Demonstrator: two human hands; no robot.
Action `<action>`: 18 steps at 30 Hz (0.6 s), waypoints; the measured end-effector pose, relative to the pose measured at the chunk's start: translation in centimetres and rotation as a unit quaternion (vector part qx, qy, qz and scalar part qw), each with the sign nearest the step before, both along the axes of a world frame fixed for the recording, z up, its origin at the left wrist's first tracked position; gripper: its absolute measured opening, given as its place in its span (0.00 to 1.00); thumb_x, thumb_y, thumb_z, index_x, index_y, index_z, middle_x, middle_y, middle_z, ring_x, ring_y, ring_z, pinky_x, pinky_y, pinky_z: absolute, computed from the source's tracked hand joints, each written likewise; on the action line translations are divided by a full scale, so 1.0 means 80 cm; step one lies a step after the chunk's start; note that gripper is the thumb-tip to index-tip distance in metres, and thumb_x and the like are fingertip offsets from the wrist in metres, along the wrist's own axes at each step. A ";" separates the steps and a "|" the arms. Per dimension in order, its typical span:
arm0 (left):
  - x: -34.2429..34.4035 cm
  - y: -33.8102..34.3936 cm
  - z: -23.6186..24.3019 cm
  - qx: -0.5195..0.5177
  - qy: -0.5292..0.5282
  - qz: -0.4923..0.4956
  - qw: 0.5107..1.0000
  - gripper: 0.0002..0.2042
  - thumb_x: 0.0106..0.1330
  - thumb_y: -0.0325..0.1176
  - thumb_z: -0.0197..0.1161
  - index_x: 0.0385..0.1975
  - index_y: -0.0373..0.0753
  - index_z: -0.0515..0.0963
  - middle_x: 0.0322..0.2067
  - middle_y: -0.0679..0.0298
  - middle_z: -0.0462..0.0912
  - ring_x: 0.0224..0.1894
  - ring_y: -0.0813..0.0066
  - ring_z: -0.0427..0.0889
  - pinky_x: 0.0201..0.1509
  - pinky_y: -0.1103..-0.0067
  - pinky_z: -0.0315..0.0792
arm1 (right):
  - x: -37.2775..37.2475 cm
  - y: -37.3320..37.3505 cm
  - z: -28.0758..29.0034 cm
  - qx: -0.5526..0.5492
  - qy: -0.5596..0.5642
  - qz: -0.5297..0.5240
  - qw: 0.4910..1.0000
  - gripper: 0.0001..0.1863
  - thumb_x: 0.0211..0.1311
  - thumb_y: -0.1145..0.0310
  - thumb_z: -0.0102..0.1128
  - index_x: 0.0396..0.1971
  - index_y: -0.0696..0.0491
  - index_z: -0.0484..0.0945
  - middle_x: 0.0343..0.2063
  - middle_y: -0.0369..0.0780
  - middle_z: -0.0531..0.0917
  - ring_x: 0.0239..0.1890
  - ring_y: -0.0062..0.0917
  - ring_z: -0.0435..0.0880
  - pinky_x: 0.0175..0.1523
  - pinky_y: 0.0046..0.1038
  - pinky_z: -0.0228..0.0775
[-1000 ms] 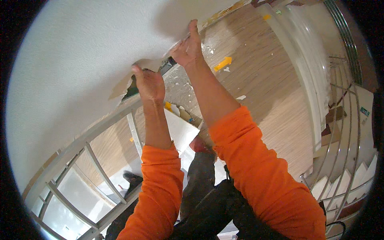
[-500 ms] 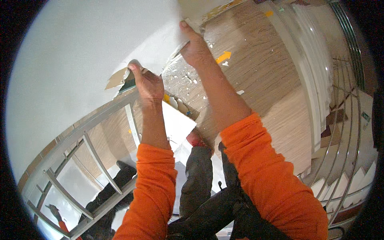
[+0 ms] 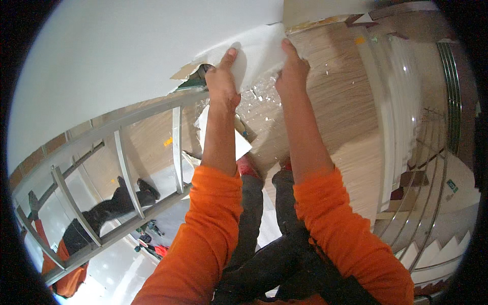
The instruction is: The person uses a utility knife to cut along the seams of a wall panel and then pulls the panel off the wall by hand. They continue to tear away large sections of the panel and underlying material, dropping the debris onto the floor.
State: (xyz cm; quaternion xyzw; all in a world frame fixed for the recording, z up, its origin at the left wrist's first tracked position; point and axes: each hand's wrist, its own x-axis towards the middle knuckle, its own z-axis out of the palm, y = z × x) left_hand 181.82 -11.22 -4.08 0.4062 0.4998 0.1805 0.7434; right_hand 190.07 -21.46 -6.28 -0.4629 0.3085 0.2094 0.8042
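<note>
My left hand (image 3: 222, 86) grips the lower edge of a white plasterboard piece (image 3: 259, 51), thumb on its face and fingers out of sight behind it. My right hand (image 3: 294, 71) holds the same piece near its right end, thumb pointing up. The piece slants out from the white wall (image 3: 127, 46), and a crease runs along its upper side. Just left of my left hand is a ragged hole (image 3: 195, 79) with torn brown paper at its rim and a dark cavity inside.
An aluminium ladder (image 3: 119, 147) lies across the left side. White crumbs (image 3: 262, 94) litter the wood-look floor (image 3: 335, 112). A broken white board (image 3: 241, 145) lies by my feet. A person in dark trousers (image 3: 101, 208) is beyond the ladder. Metal railings (image 3: 422, 203) and steps stand at right.
Both hands have shifted rightward in view and are closer together, still gripping the plasterboard. More of its face now shows between them. The view has shifted, and more of the other person shows.
</note>
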 end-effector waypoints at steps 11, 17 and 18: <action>-0.227 -0.065 0.110 0.073 0.126 -0.151 0.978 0.26 0.62 0.37 0.67 0.56 0.28 0.70 0.51 0.53 0.77 0.49 0.67 0.78 0.54 0.73 0.73 | -0.245 -0.149 0.007 -0.024 0.039 0.209 0.977 0.32 0.61 0.57 0.62 0.59 0.61 0.67 0.53 0.46 0.74 0.54 0.35 0.73 0.61 0.37 0.64; -0.422 -0.090 -0.015 -0.130 0.338 -0.064 0.930 0.36 0.59 0.45 0.70 0.61 0.30 0.64 0.52 0.53 0.76 0.55 0.60 0.76 0.58 0.63 0.70 | -0.369 -0.142 -0.106 -0.088 0.028 0.466 0.880 0.33 0.64 0.54 0.57 0.62 0.59 0.64 0.56 0.46 0.72 0.58 0.36 0.71 0.65 0.37 0.60; -0.451 -0.078 -0.054 -0.181 0.399 -0.060 0.897 0.38 0.58 0.47 0.71 0.61 0.30 0.63 0.52 0.53 0.76 0.56 0.59 0.75 0.59 0.61 0.69 | -0.364 -0.132 -0.128 -0.110 -0.016 0.495 0.862 0.33 0.65 0.53 0.57 0.62 0.59 0.64 0.57 0.46 0.72 0.58 0.36 0.71 0.66 0.37 0.59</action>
